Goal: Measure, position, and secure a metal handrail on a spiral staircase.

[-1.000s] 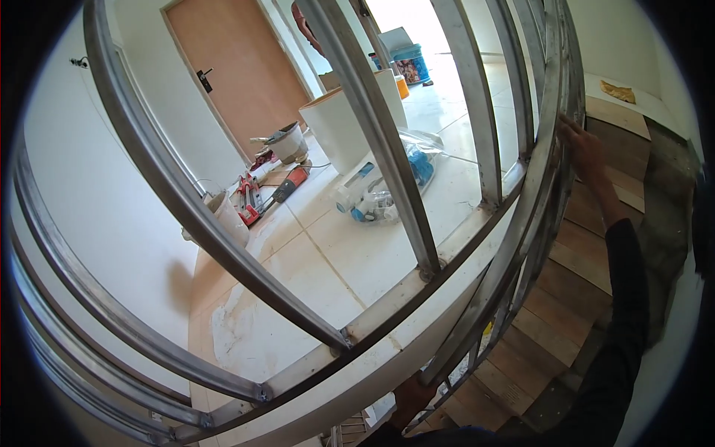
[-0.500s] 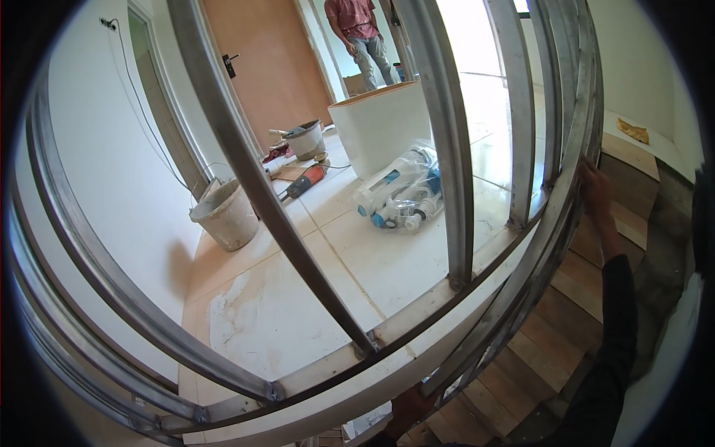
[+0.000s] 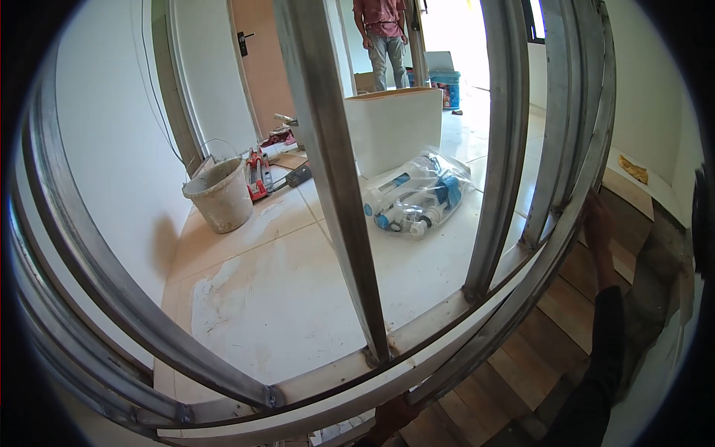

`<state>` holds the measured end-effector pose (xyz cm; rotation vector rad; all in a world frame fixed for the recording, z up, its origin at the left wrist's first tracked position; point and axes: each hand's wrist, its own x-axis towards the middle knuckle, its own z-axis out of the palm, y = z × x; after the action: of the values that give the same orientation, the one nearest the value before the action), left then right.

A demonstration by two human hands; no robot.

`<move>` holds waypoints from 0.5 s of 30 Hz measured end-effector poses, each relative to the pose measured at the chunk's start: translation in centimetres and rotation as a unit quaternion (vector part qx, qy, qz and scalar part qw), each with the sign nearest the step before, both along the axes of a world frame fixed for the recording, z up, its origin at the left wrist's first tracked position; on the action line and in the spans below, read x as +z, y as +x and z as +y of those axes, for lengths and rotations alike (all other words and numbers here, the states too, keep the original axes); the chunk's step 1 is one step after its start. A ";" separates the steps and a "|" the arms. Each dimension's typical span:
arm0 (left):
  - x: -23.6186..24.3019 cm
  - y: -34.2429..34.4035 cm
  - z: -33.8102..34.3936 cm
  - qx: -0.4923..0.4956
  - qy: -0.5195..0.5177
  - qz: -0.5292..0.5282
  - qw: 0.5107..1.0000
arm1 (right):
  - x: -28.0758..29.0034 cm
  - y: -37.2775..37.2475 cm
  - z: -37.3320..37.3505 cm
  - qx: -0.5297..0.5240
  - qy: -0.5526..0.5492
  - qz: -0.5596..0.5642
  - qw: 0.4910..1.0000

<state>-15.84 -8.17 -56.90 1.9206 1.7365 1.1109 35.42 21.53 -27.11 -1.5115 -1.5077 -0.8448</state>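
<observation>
Upright grey metal bars of a railing (image 3: 339,186) stand before me, welded to a flat bottom rail (image 3: 320,380) along the floor's edge. Outside this rail runs a long metal bar (image 3: 495,331), curved by the lens. At its lower end my left hand (image 3: 395,416) is closed round it, its fingers partly hidden. Farther up on the right, my right hand (image 3: 596,223) grips the same bar, blurred and with the fingertips out of sight behind the metal.
Beyond the railing are a dirty bucket (image 3: 220,197), a power tool (image 3: 298,176), a bagged bundle of white and blue parts (image 3: 413,195) and a white box (image 3: 395,130). A person (image 3: 387,37) stands behind. Wood-look stair treads (image 3: 536,343) descend below my arms.
My view has turned slightly, shifting the railing bars across the floor scene. The outer bar appears closer to the bottom rail. Both hands keep their hold.
</observation>
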 end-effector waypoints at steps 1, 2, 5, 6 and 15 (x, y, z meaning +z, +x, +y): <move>-0.1 0.0 -0.3 -0.002 0.009 -0.001 1.000 | -0.8 0.5 -0.4 0.024 -0.021 -0.036 0.999; -0.1 0.0 -0.4 -0.005 0.017 -0.001 1.000 | -1.1 1.0 -0.4 0.047 -0.042 -0.071 0.995; -0.2 0.2 0.2 -0.008 0.026 0.008 1.000 | 1.9 -0.9 -1.2 0.021 -0.033 -0.009 0.999; -0.2 0.1 0.2 -0.011 0.029 0.011 0.999 | 0.5 -0.9 -1.5 0.020 -0.035 -0.006 0.999; 1.1 -0.1 0.5 -0.029 -0.020 0.038 0.999 | -0.1 0.1 -0.7 0.006 -0.016 -0.054 0.998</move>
<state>-15.98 -7.70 -55.79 1.9998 1.7175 0.9889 35.54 20.83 -27.24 -1.4999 -1.6141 -0.9122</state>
